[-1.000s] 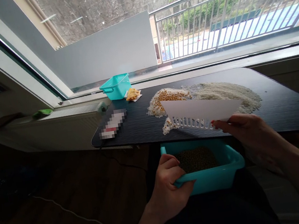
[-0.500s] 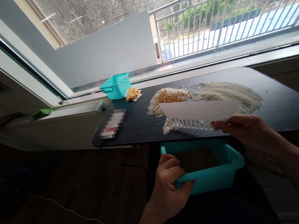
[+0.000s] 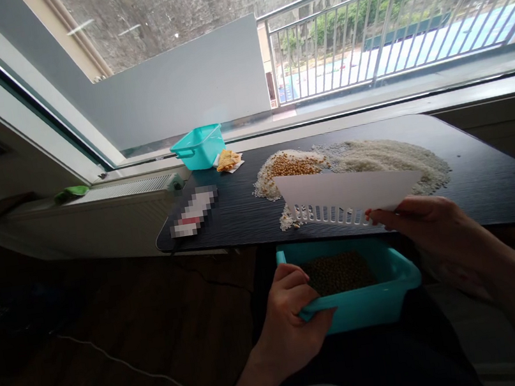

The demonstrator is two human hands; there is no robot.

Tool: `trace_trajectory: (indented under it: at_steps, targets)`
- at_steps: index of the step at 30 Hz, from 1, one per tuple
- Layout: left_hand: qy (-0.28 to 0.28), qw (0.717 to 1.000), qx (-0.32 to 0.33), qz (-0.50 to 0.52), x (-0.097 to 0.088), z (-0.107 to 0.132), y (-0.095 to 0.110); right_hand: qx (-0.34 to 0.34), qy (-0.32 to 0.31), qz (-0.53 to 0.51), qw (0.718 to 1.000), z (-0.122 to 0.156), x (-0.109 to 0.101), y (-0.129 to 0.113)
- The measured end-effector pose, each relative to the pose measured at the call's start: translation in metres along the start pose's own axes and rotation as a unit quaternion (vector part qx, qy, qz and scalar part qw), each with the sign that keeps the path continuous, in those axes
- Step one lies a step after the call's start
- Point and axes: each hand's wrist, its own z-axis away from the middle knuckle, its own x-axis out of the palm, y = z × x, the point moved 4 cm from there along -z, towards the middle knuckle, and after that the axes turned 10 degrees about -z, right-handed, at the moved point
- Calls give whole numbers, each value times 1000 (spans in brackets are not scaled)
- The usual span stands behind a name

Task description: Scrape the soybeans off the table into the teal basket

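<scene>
My left hand [image 3: 297,313] is closed around the near left corner of a teal plastic bin [image 3: 371,305] at my lap. Small brownish beans [image 3: 341,272] lie in the bin. My right hand [image 3: 423,220] pinches the right end of a white slotted card [image 3: 344,190], held tilted above the front of the dark table, its slots facing down toward me. Behind the card sits a pile of white rice [image 3: 388,157]. Left of that, golden beans [image 3: 294,164] rest on more rice. A small clump of rice [image 3: 287,217] shows by the card's left end.
The dark table [image 3: 241,215] stands against a window. At its back left are another teal bin [image 3: 202,148] and a crumpled yellowish thing [image 3: 229,160] on white paper. A blurred-out flat object [image 3: 195,211] lies at the left edge. A white cable [image 3: 128,364] runs along the floor.
The slotted card has turned very slightly in my right hand, its right end reaching a little farther right. My left hand keeps its grip on the bin.
</scene>
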Motion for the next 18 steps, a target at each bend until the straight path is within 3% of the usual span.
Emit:
trace_trajectory:
  at_steps: [4,11,18]
  targets:
    - [-4,1000,-7,0,0,0,0,23,-37,-10,999,4,3,-2]
    - [-9,1000,-13,-5,-1,0,0,24,-18,-12,999,5,-1,1]
    - [-4,1000,-13,-7,-2,2,-1,-7,-65,-68,996,-12,24,2]
